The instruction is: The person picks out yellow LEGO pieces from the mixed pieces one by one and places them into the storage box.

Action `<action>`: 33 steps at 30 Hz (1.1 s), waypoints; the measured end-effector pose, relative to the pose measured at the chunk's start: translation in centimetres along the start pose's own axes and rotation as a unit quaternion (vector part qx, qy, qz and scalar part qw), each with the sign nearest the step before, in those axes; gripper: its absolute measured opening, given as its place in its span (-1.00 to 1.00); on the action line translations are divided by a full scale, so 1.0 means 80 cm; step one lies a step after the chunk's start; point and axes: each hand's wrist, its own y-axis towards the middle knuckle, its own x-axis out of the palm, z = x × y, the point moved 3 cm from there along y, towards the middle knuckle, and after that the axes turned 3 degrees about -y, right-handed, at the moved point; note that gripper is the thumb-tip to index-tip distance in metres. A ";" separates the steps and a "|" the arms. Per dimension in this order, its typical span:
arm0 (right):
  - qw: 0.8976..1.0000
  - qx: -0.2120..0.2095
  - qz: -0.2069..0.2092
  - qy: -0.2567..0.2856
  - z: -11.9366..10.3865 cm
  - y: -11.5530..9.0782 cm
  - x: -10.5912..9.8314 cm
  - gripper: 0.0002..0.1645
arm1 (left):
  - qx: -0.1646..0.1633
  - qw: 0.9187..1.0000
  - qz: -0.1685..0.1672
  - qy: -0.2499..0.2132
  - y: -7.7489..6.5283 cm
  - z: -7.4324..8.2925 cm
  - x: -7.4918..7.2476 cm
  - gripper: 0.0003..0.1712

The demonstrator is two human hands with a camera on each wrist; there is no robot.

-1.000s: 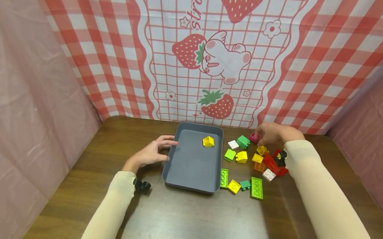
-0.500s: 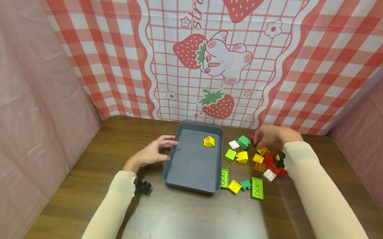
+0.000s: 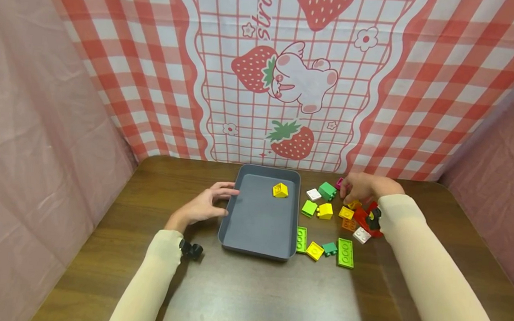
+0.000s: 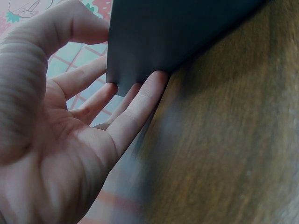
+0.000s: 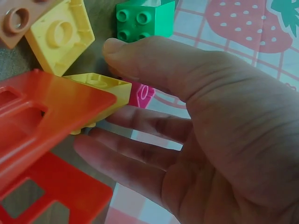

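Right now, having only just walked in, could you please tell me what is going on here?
A person is handling toy building bricks at a wooden table. The left hand touches the side of a grey tray, which holds one yellow sloped brick. The right hand is at a yellow-orange brick beside a red toy piece, its fingers spread around it; whether they touch it is unclear. The other loose bricks lie right of the tray.

block [image 3: 280, 190] in tray [image 3: 258, 223], others [image 3: 325, 211] right
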 end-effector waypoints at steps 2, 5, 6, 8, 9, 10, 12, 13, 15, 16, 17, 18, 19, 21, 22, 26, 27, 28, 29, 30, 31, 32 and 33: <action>1.000 -0.007 0.000 -0.003 0.000 0.001 0.002 -0.85 | -0.001 1.000 0.000 0.003 0.000 -0.001 0.000 -0.28; 1.000 -0.009 0.003 -0.004 0.002 0.004 0.004 -0.85 | -0.001 1.000 0.001 0.007 -0.001 -0.001 0.000 -0.28; 1.000 -0.006 0.003 -0.005 0.002 0.005 0.006 -0.84 | -0.001 1.000 0.002 0.008 -0.001 -0.001 0.000 -0.28; 1.000 0.003 0.003 -0.002 0.004 0.006 0.008 -0.84 | -0.001 1.000 0.002 0.009 -0.002 0.000 0.000 -0.28; 1.000 0.008 0.003 -0.001 0.006 0.007 0.009 -0.84 | -0.003 1.000 0.002 0.009 -0.002 0.000 0.000 -0.28; 1.000 0.013 0.001 0.000 0.006 0.007 0.009 -0.84 | -0.004 1.000 0.002 0.009 -0.002 0.001 0.000 -0.28; 1.000 0.017 -0.002 0.001 0.008 0.008 0.010 -0.84 | -0.007 1.000 0.002 0.011 -0.002 0.001 0.001 -0.28; 1.000 0.019 -0.002 0.001 0.009 0.009 0.011 -0.85 | -0.007 1.000 0.002 0.011 -0.003 0.001 0.001 -0.28; 1.000 0.019 -0.004 0.000 0.008 0.008 0.011 -0.85 | -0.009 1.000 0.002 0.012 -0.003 0.001 0.000 -0.28; 1.000 0.019 -0.004 -0.001 0.007 0.008 0.011 -0.85 | -0.009 1.000 0.002 0.012 -0.003 0.001 0.000 -0.28; 1.000 0.019 -0.004 -0.002 0.007 0.008 0.011 -0.85 | -0.010 1.000 0.002 0.012 -0.003 0.001 0.000 -0.28; 1.000 0.021 -0.004 -0.002 0.006 0.008 0.012 -0.85 | -0.011 1.000 0.002 0.011 -0.003 0.001 0.000 -0.28; 1.000 0.022 -0.004 -0.003 0.006 0.007 0.012 -0.85 | -0.011 1.000 0.003 0.011 -0.003 0.000 0.000 -0.28; 1.000 0.023 -0.004 -0.004 0.004 0.007 0.013 -0.85 | -0.012 1.000 0.003 0.010 -0.002 0.000 0.000 -0.28; 1.000 0.026 -0.003 -0.005 0.004 0.007 0.014 -0.84 | -0.012 1.000 0.003 0.010 -0.002 0.000 0.000 -0.28; 1.000 0.027 0.001 -0.010 0.005 0.008 0.016 -0.82 | -0.012 1.000 0.002 0.010 -0.001 -0.001 0.000 -0.28; 1.000 0.029 0.002 -0.011 0.007 0.009 0.016 -0.82 | -0.011 1.000 0.002 0.009 -0.001 -0.001 0.000 -0.29; 0.999 0.031 0.002 -0.012 0.008 0.009 0.017 -0.81 | -0.008 1.000 0.002 0.009 -0.001 -0.001 0.000 -0.29; 0.999 0.032 0.004 -0.012 0.009 0.010 0.017 -0.81 | -0.005 1.000 0.001 0.010 -0.001 -0.001 0.000 -0.29; 0.999 0.032 0.005 -0.012 0.009 0.011 0.017 -0.80 | -0.005 1.000 0.001 0.009 -0.001 -0.001 0.000 -0.29; 0.999 0.031 0.006 -0.013 0.010 0.011 0.017 -0.80 | -0.004 1.000 0.002 0.009 -0.001 -0.001 0.000 -0.29; 0.999 0.032 0.007 -0.013 0.010 0.012 0.018 -0.80 | -0.004 1.000 0.002 0.009 -0.001 -0.001 0.000 -0.29; 0.999 0.031 0.008 -0.014 0.010 0.013 0.018 -0.80 | -0.004 1.000 0.002 0.009 -0.001 -0.001 0.000 -0.29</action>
